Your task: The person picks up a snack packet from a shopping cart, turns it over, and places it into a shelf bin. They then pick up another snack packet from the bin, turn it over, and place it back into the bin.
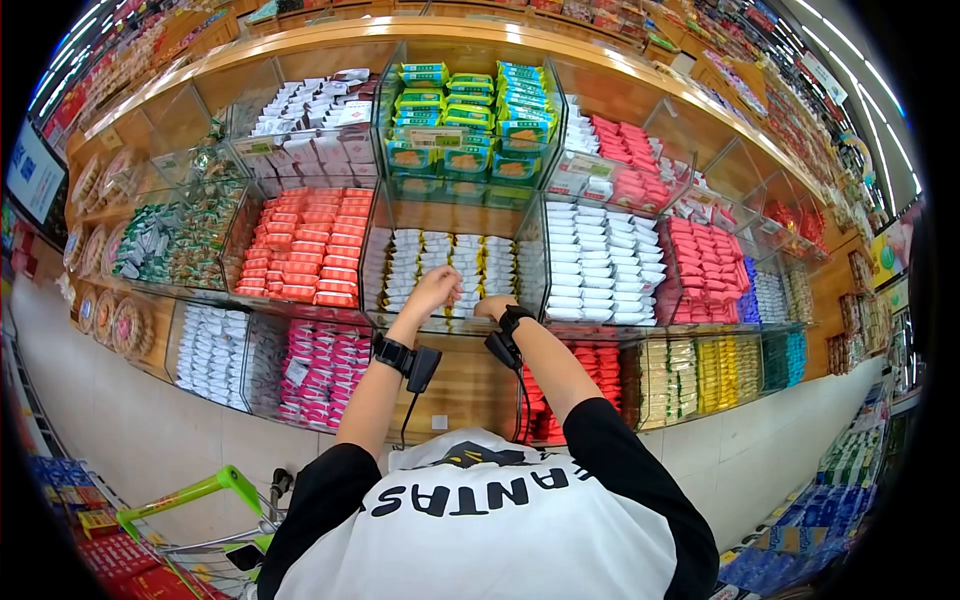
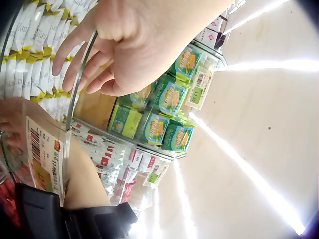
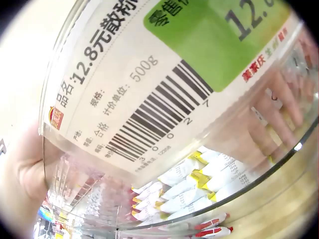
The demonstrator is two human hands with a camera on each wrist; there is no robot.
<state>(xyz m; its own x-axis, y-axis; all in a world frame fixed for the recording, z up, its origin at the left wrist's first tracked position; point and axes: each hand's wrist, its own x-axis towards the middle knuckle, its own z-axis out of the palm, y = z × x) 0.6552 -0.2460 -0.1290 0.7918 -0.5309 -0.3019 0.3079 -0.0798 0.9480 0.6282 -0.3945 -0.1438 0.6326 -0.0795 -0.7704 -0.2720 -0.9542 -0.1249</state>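
Observation:
My left hand (image 1: 437,290) hovers over a clear bin of small white packets with yellow ends (image 1: 408,262). Its fingers (image 2: 85,62) hang loosely spread and hold nothing, seen partly through the bin's clear edge. To the right, my right hand (image 1: 495,306) reaches over the front of the same bin, its fingers low at the packets. In the left wrist view, the bin's front wall and price label (image 2: 44,154) partly cover the right hand. That label (image 3: 154,94) fills much of the right wrist view, with fingers behind clear plastic; I cannot tell whether the right hand grips a packet.
Green biscuit packs (image 1: 467,130) fill the bin behind. Red-orange packets (image 1: 305,245) lie to the left, white packets (image 1: 600,262) to the right. Clear upright walls divide the bins. A green-handled shopping cart (image 1: 190,495) stands at lower left.

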